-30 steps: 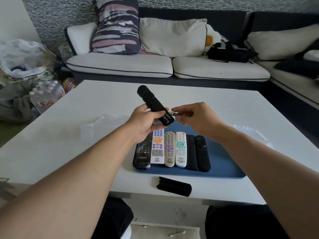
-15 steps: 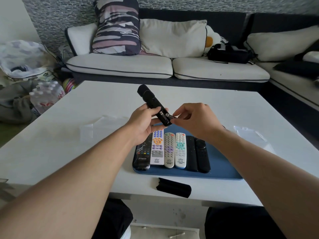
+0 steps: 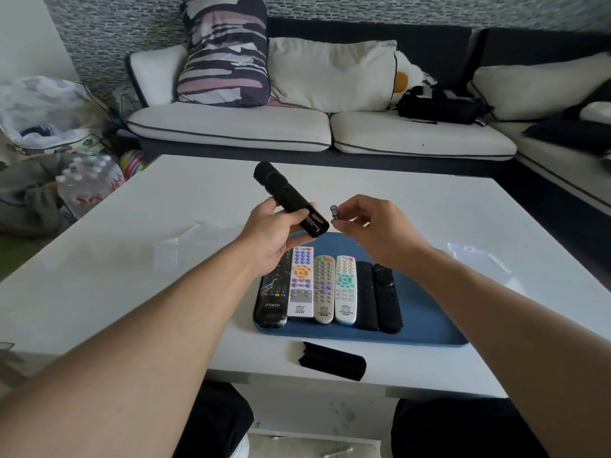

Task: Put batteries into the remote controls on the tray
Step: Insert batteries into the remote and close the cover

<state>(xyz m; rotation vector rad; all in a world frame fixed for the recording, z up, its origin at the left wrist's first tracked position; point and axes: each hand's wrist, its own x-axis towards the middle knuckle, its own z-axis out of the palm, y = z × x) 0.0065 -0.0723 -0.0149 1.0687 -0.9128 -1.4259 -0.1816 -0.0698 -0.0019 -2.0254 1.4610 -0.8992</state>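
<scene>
The left hand (image 3: pixel 274 231) is wrapped around a black remote (image 3: pixel 291 201), its grip closed on the lower body so the far end tilts up and away over the desk (image 3: pixel 115 276). The open battery bay faces up at the end nearest the right hand, just past the left thumb. To the right of that grip, the right hand (image 3: pixel 370 233) pinches a small silver battery (image 3: pixel 334 211) between thumb and fingertips, a narrow grip, with the battery's end pointing at the remote.

What has changed: half a second ago the battery's tip was pressed against the open bay, and a second ago it was also right at the bay's mouth. Now a clear gap lies between battery and remote; the right hand has drawn back to the right, and the remote has tipped a little. I judge that the battery has not seated, perhaps for the wrong polarity or angle, so this remote remains unloaded and the insertion must be tried again.

Below both grips, the blue tray (image 3: pixel 426 312) lies as before, with six remotes (image 3: pixel 325 289) side by side on its left part. Nearer the person than the tray, the black battery cover (image 3: pixel 332 360) rests on the desk edge, unmoved.
</scene>
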